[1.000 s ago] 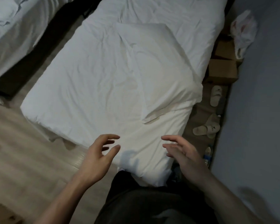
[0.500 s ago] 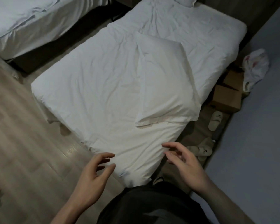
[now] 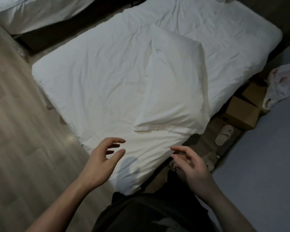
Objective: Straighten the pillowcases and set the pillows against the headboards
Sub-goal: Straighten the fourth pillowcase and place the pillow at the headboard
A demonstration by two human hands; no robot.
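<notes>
Your left hand (image 3: 100,162) hovers over the near corner of the bed (image 3: 94,84), fingers spread and loosely curled, holding nothing. Your right hand (image 3: 193,168) hangs at the same height just past the bed's right edge, also slack and empty, palm turned inward. Neither hand touches the linen; a faint bluish shadow lies on the sheet under the left one.

The pillow (image 3: 172,84) lies flat on the right half of the bed, well short of the far end, its long side running away from you. Its pillowcase is creased, and the loose open end, nearest you, reaches the mattress's right edge in a limp flap. The far end of the bed is cropped by the top of the frame; a white scrap at the upper edge may be a second pillow, but you cannot tell. The dark surface beyond it could be a headboard, yet it is too dim to be sure.

A second bed (image 3: 32,12) shows only as a corner at the upper left. In the narrow gap on the right, cardboard boxes (image 3: 241,113), a white plastic bag (image 3: 281,84) and slippers (image 3: 224,134) sit in deep shadow, partly hidden by the mattress and your right hand. Your dark clothing fills the bottom of the view.
</notes>
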